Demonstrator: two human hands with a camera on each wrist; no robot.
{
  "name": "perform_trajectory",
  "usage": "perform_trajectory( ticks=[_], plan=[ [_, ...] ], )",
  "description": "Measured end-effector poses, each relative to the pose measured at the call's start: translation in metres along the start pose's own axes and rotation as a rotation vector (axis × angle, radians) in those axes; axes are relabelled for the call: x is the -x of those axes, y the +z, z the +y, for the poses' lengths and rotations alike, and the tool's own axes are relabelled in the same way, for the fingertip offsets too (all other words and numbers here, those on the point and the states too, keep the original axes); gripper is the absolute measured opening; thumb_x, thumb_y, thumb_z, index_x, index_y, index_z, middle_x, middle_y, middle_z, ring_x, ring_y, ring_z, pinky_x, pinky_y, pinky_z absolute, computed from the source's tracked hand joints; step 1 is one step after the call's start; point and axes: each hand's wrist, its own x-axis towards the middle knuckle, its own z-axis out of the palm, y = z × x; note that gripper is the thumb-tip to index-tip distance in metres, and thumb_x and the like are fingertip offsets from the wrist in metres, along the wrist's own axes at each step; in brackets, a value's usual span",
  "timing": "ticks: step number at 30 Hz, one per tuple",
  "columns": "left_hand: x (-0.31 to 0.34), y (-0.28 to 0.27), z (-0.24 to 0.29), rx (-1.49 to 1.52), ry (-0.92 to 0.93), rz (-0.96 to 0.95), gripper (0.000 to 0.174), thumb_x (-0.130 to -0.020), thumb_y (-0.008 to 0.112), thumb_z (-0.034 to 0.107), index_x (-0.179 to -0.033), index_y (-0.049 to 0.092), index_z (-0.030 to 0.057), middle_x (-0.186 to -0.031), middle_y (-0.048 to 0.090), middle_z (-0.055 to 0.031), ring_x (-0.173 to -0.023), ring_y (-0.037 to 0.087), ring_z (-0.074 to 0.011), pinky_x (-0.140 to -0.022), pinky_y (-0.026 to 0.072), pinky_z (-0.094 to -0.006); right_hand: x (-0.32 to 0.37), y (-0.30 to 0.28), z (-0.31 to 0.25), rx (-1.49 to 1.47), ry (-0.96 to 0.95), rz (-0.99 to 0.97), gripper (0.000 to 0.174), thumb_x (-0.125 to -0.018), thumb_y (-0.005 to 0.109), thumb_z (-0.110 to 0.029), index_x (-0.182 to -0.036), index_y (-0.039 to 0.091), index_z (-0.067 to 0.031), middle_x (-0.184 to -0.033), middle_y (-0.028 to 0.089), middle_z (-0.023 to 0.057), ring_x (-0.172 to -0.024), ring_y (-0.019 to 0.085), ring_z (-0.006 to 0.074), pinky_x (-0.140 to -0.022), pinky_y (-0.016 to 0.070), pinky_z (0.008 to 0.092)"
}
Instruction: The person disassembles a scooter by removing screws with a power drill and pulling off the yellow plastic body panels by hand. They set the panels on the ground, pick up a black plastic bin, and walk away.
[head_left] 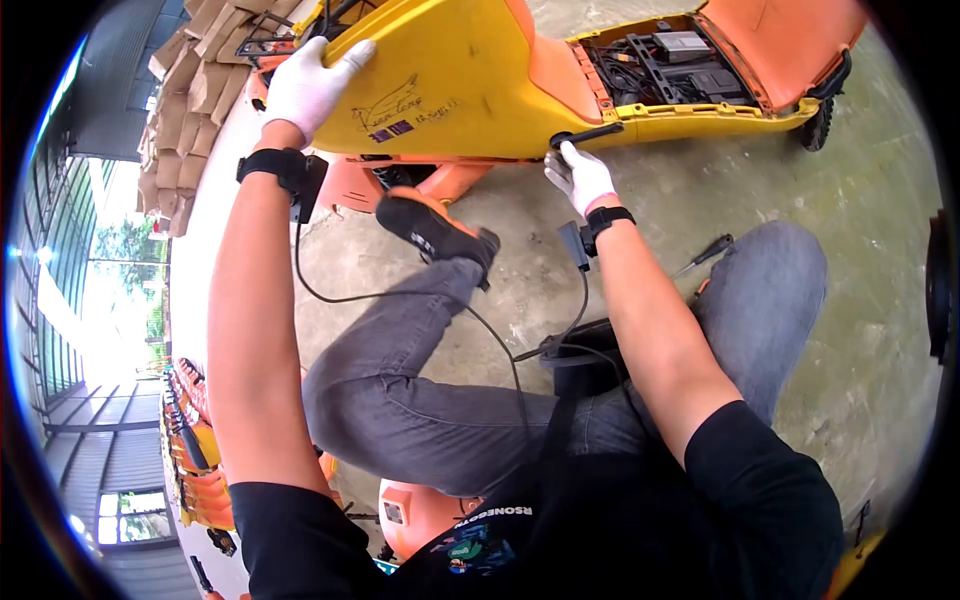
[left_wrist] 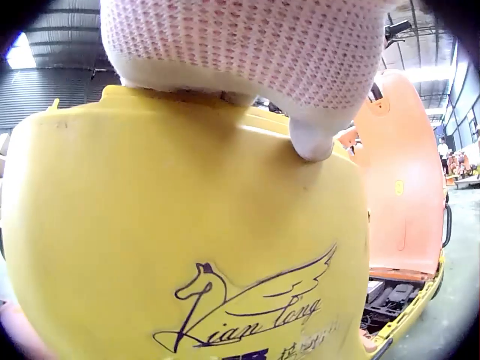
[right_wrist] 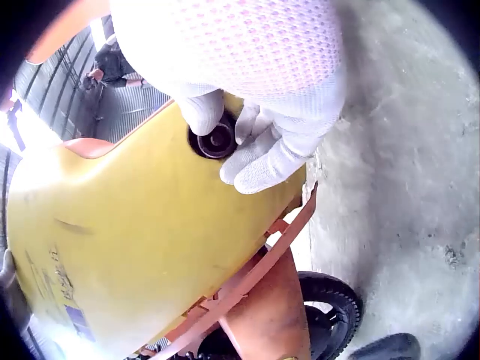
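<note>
A large yellow body panel [head_left: 450,90] with a winged-horse drawing lies along an orange and yellow vehicle. My gloved left hand [head_left: 305,88] grips the panel's upper edge; in the left wrist view the thumb [left_wrist: 311,142] presses its outer face and the other fingers are hidden behind. My gloved right hand [head_left: 582,178] is at a black peg [head_left: 597,133] that sticks out from the panel's lower side. The right wrist view shows the peg's round end [right_wrist: 217,140], with the thumb on one side and bent fingers on the other.
An open compartment [head_left: 670,70] with wiring and black units lies beneath a raised orange seat [head_left: 790,45]. On the concrete floor by my knee is a screwdriver [head_left: 712,250]. Stacked cardboard boxes [head_left: 195,110] stand at the left. Cables [head_left: 400,294] run from both wrists across my legs.
</note>
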Motion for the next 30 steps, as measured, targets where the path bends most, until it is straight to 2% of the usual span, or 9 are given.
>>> perform_trajectory(
  ticks=[5,10,12,14,18,22,24,26,30],
  plan=[
    [0.000,0.014,0.000,0.034,0.023,0.081,0.063,-0.086,0.063,0.062,-0.091,0.061,-0.0013,-0.078,0.066,-0.0159,-0.074,0.065,-0.0241,-0.070,0.0500,-0.0347,0.006,0.007,-0.010,0.064,-0.041,0.046,0.023,-0.096,0.064,-0.025,-0.105,0.065,-0.0037,-0.090,0.068,0.0058,-0.077,0.066,0.0146,-0.072,0.0569,0.0301],
    [-0.013,0.036,-0.001,-0.231,0.232,0.411,0.069,-0.079,0.064,0.069,-0.087,0.061,0.0011,-0.085,0.067,-0.0208,-0.083,0.065,-0.0392,-0.074,0.0513,-0.0431,0.000,0.016,-0.002,0.213,-0.169,0.170,0.023,-0.096,0.063,-0.026,-0.097,0.064,-0.0025,-0.082,0.067,0.0049,-0.064,0.063,0.0116,-0.058,0.0534,0.0257],
    [-0.015,0.031,0.002,0.035,0.195,0.268,0.068,-0.081,0.063,0.067,-0.097,0.064,0.0014,-0.091,0.069,-0.0185,-0.085,0.068,-0.0315,-0.076,0.0509,-0.0399,-0.001,0.013,0.000,0.298,-0.249,0.128,0.024,-0.097,0.062,-0.025,-0.097,0.064,-0.0017,-0.080,0.067,0.0047,-0.063,0.063,0.0112,-0.057,0.0525,0.0250],
    [-0.015,0.012,0.026,0.339,0.095,0.093,0.042,-0.082,0.073,0.038,-0.097,0.065,-0.0005,-0.085,0.068,-0.0176,-0.080,0.067,-0.0293,-0.074,0.0516,-0.0353,0.003,0.021,0.000,0.283,-0.274,0.121,0.025,-0.096,0.063,-0.026,-0.095,0.063,-0.0014,-0.078,0.066,0.0054,-0.062,0.062,0.0110,-0.057,0.0524,0.0246],
    [-0.020,0.007,0.027,0.154,0.044,0.134,0.059,-0.081,0.072,0.045,-0.117,0.062,-0.0011,-0.104,0.070,-0.0197,-0.099,0.068,-0.0304,-0.087,0.0513,-0.0357,0.002,0.021,-0.006,0.263,-0.181,0.100,0.023,-0.096,0.064,-0.025,-0.099,0.062,-0.0024,-0.082,0.067,0.0058,-0.066,0.063,0.0112,-0.057,0.0532,0.0236],
    [-0.021,0.016,0.017,0.231,0.112,0.193,0.044,-0.084,0.066,0.040,-0.107,0.068,0.0024,-0.099,0.071,-0.0180,-0.095,0.068,-0.0298,-0.086,0.0492,-0.0392,0.001,-0.003,-0.003,0.186,-0.107,-0.068,0.017,-0.094,0.065,-0.018,-0.101,0.063,-0.0028,-0.086,0.067,0.0064,-0.073,0.064,0.0137,-0.065,0.0541,0.0262],
    [-0.042,0.024,-0.016,0.036,0.118,0.098,0.070,-0.082,0.062,0.067,-0.107,0.064,0.0019,-0.092,0.070,-0.0166,-0.086,0.069,-0.0276,-0.078,0.0504,-0.0376,-0.002,-0.023,0.005,0.017,0.006,-0.146,0.015,-0.093,0.065,-0.012,-0.105,0.063,-0.0031,-0.095,0.067,0.0081,-0.084,0.065,0.0181,-0.075,0.0538,0.0311],
    [-0.043,0.022,-0.013,-0.047,0.097,0.117,0.072,-0.082,0.061,0.069,-0.109,0.062,0.0022,-0.090,0.069,-0.0157,-0.085,0.068,-0.0264,-0.079,0.0501,-0.0366,-0.004,-0.032,0.014,-0.212,0.069,0.071,0.015,-0.092,0.064,-0.012,-0.105,0.063,-0.0037,-0.100,0.067,0.0085,-0.088,0.064,0.0203,-0.077,0.0536,0.0331],
    [-0.043,0.023,-0.011,0.011,0.078,0.105,0.065,-0.087,0.060,0.062,-0.108,0.061,0.0004,-0.091,0.069,-0.0148,-0.083,0.067,-0.0223,-0.078,0.0501,-0.0346,-0.018,-0.040,0.015,-0.457,0.056,0.174,0.041,-0.093,0.056,-0.020,-0.130,0.049,-0.0044,-0.140,0.047,0.0136,-0.130,0.043,0.0295,-0.110,0.0339,0.0431]
  ],
)
